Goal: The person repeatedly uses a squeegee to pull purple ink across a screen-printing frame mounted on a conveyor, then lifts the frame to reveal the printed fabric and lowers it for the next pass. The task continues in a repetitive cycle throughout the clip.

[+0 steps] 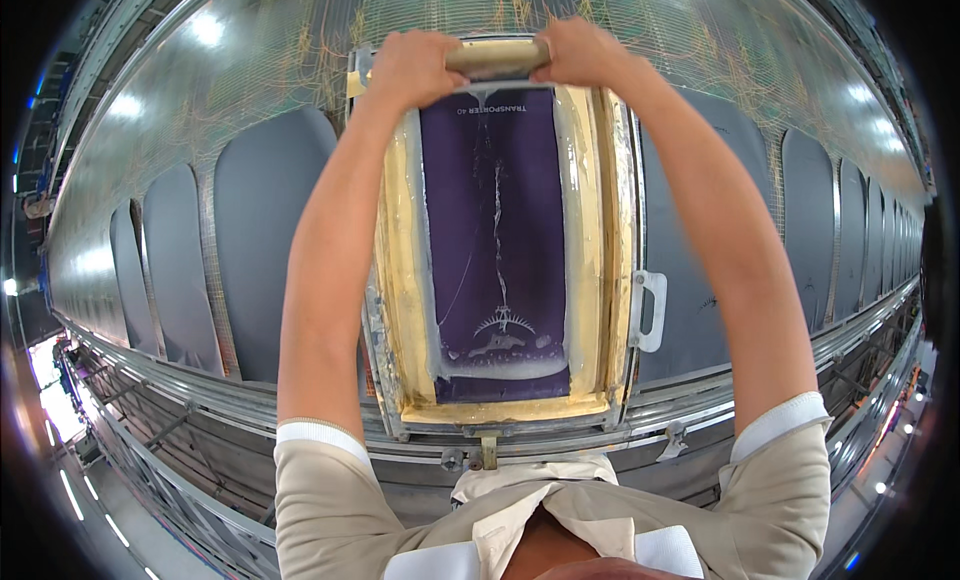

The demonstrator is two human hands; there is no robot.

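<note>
Both my arms stretch forward over a screen-printing frame [390, 370] with a dark purple mesh [465, 210]. My left hand [420, 68] is closed round the left end of a squeegee [500, 54] with a pale, rounded handle. Its right end is gripped by my right hand [577, 53]. The squeegee lies crosswise at the far end of the frame; its lower edge is partly hidden by my fingers. Whitish ink streaks run down the middle of the mesh, and a smeared band of it lies near the close end.
Dark grey cut fabric panels [270, 230] lie in a row on the long table [240, 60] to the left, with more panels [808, 220] to the right. A white loop handle [650, 310] sticks out from the frame's right side. Metal rails [700, 392] run along the near edge.
</note>
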